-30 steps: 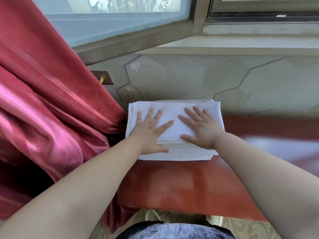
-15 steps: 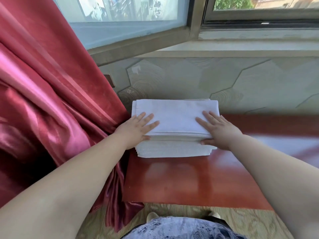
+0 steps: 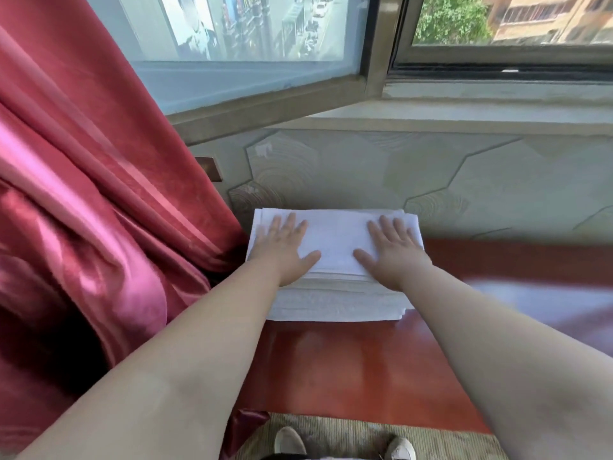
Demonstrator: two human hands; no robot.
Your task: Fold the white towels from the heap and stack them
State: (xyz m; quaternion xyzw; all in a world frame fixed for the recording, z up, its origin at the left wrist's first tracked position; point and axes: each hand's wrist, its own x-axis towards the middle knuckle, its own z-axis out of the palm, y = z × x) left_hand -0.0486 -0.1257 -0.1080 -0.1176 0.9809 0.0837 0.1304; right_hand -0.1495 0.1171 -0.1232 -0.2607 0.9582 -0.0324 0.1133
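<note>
Both left hand (image 3: 282, 252), right hand (image 3: 394, 257) flat | rectangular towel stack (image 3: 335, 239), perhaps terry

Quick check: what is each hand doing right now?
Left hand: open, flat on the towel stack.
Right hand: open, flat on the same stack.

Readable text: you find none here.
Billboard (image 3: 195, 26) beyond the window (image 3: 265, 78): too blurred for you to read.

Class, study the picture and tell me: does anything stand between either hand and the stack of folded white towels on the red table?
Nothing visible does. The left hand and right hand lie flat directly on top of the towel stack. The red curtain hangs beside it, not over it.
</note>
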